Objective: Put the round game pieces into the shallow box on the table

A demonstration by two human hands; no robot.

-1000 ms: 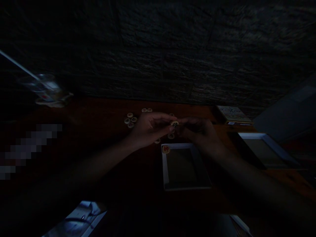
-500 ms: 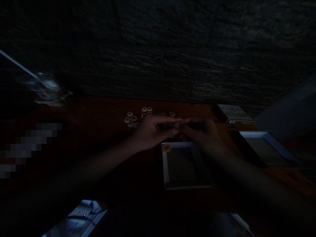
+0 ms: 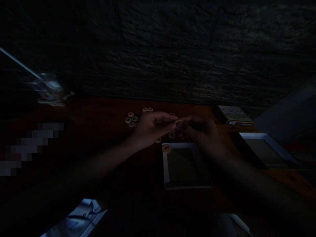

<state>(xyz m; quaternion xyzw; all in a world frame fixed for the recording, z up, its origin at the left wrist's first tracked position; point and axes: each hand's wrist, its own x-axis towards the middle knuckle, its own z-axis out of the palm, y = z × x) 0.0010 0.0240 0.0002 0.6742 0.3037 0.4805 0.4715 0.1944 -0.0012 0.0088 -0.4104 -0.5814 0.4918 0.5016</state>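
Observation:
A round xiangqi piece point(image 3: 179, 123) is pinched between the fingertips of my two hands. My left hand point(image 3: 152, 127) grips it from the left, thumb below and fingers above; my right hand point(image 3: 203, 131) meets it from the right with curled fingers. Just below them lies an open shallow box point(image 3: 166, 171), with one red-marked xiangqi piece point(image 3: 166, 148) in its far left corner. Several more xiangqi pieces point(image 3: 130, 115) lie on the table left of and behind my left hand. Another xiangqi piece point(image 3: 171, 135) shows beneath my fingertips. The scene is very dark, so the held piece's marking is unreadable.
A closed box point(image 3: 233, 113) sits at the back right, with an open tray-like box point(image 3: 254, 134) in front of it. At the far left stands a clear plastic cup point(image 3: 48, 87) with a straw. A stone-patterned wall point(image 3: 158, 59) rises behind the table.
The held piece has come into view between my fingertips, and my fingers have shifted slightly. Loose pieces below my hands show more. The pieces in the background and the boxes stay put.

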